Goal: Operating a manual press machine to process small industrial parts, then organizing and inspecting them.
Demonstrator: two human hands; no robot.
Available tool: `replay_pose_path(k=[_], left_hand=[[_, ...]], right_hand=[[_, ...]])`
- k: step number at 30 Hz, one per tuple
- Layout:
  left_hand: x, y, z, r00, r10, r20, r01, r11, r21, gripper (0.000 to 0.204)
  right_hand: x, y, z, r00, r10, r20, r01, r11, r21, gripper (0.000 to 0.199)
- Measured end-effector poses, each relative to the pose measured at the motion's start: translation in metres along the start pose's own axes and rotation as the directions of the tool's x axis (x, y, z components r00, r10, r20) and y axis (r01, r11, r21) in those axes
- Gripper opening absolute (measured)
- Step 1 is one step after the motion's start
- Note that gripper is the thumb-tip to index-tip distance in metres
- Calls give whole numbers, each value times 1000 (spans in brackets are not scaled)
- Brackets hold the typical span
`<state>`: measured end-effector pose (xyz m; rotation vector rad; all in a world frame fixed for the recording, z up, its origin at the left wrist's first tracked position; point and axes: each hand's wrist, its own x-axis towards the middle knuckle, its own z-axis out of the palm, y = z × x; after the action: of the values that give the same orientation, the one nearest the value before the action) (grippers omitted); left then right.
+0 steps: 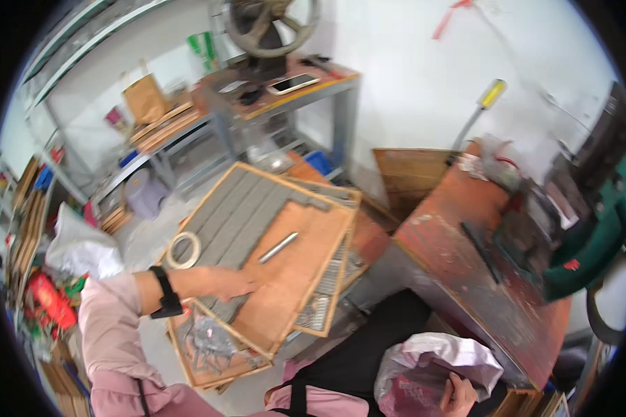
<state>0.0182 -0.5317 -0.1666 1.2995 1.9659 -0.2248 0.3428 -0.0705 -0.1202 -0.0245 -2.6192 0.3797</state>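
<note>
Wooden frames (285, 264) lie stacked in front of the person, the top one a flat brown board with a small metal cylinder (279, 247) resting on it. Left hand (233, 283) lies flat and open on the near edge of that board, fingers spread, gripping nothing. A roll of tape (183, 250) sits on the grey slatted panel (233, 208) just beyond the wrist. Right hand (459, 396), low in view and well apart, clutches a crumpled plastic bag (435, 365) beside the worn red table (466, 271).
</note>
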Motion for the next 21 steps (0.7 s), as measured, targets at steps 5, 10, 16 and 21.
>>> replay_pose_path(k=[5, 10, 16, 21], left_hand=[[-2, -2, 2, 989, 139, -43, -132, 982, 138, 63], [-20, 30, -22, 1000, -21, -8, 21, 1000, 11, 35], [-28, 28, -24, 997, 12, -79, -7, 998, 69, 49], [-12, 29, -59, 987, 25, -160, -24, 1000, 11, 58]], right_hand=[[-7, 11, 2, 998, 56, 1, -56, 998, -30, 27], [-2, 18, 10, 1000, -20, 14, 20, 1000, -22, 28], [9, 29, 13, 1000, -7, 2, 7, 1000, 14, 29], [20, 54, -3, 999, -33, -15, 32, 999, -12, 29]])
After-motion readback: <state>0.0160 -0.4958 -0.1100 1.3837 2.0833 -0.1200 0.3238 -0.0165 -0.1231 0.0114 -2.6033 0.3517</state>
